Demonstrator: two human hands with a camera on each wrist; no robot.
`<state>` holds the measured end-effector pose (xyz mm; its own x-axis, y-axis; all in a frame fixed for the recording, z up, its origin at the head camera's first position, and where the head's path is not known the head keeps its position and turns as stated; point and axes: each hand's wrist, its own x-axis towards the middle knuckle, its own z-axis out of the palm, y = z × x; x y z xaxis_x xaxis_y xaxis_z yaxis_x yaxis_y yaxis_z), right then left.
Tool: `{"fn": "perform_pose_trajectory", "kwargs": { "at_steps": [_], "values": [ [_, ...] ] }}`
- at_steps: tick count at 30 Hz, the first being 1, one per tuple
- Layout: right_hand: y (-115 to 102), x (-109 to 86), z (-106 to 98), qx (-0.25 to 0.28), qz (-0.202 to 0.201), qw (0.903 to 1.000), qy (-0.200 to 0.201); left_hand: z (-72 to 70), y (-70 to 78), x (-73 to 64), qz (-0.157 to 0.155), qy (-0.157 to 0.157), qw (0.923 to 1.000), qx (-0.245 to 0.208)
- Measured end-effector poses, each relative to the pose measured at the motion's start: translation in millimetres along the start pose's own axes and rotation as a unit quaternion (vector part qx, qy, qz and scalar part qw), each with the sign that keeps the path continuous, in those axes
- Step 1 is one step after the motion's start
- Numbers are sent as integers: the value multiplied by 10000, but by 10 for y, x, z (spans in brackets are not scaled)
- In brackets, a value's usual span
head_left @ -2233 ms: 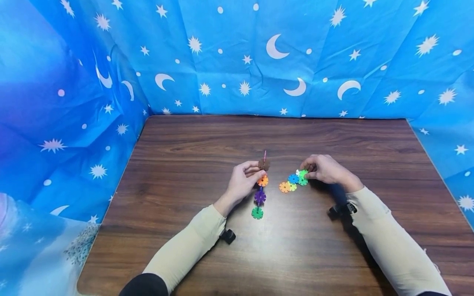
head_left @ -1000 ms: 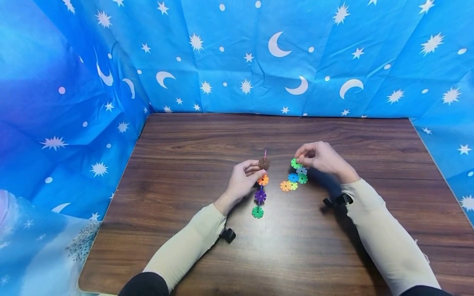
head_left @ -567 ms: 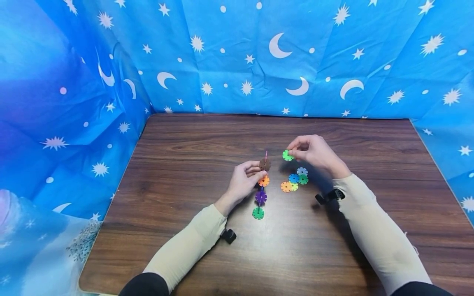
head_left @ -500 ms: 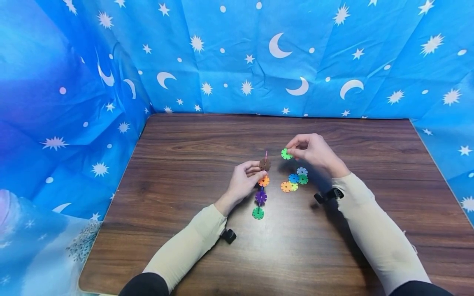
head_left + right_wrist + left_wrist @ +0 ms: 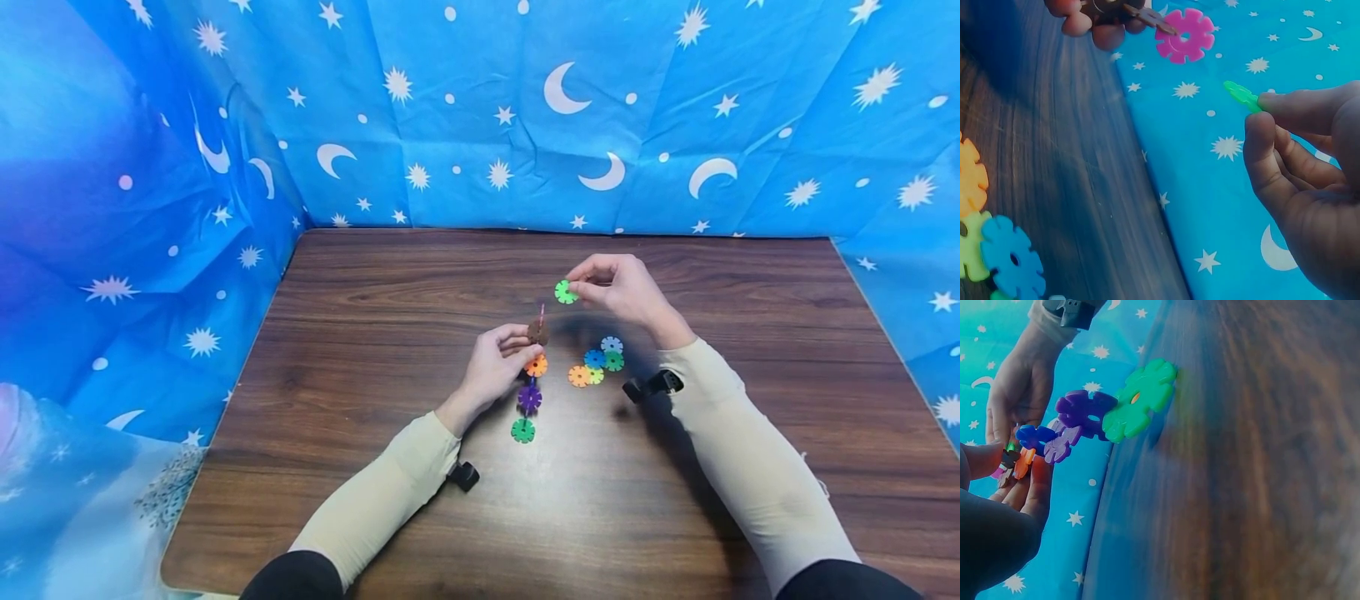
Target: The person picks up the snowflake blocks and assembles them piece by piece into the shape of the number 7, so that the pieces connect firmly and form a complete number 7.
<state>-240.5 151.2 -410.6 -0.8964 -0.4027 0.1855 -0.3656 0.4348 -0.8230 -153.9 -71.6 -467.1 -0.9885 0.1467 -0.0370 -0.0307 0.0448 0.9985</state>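
My left hand point(image 5: 491, 365) grips a chain of interlocked notched plastic discs near its far end, at a brown disc point(image 5: 537, 332). A pink disc point(image 5: 1185, 36) stands at that far end, seen edge-on from the head. Nearer me the chain runs through an orange disc point(image 5: 536, 365) and a purple disc point(image 5: 530, 397) to a green disc point(image 5: 523, 430). Between thumb and fingers my right hand point(image 5: 621, 287) pinches a bright green disc point(image 5: 566, 292). It is held in the air just right of and beyond the pink disc, apart from it.
Loose discs lie in a small cluster right of the chain: a light orange disc point(image 5: 579, 377), a yellow-green one, a blue disc point(image 5: 594, 358), a dark green disc point(image 5: 613, 362) and a pale blue disc point(image 5: 612, 344). The brown wood-grain table point(image 5: 360, 292) meets a blue star-patterned cloth point(image 5: 480, 108) behind.
My right hand has picked the bright green disc off the cluster and carried it left and away from me, toward the chain's pink end. The left hand has stayed nearly still.
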Motion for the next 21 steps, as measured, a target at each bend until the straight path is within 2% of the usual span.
{"fn": "perform_pose_trajectory", "kwargs": {
  "at_steps": [19, 21],
  "values": [
    [-122, 62, 118, 198, -102, 9997, -79, 3, 16, -9, -90, -70, 9999, 57],
    [-237, 41, 115, 181, -74, 9997, -117, 5, 15, -9, -90, -61, 9999, 78]
  ]
}}
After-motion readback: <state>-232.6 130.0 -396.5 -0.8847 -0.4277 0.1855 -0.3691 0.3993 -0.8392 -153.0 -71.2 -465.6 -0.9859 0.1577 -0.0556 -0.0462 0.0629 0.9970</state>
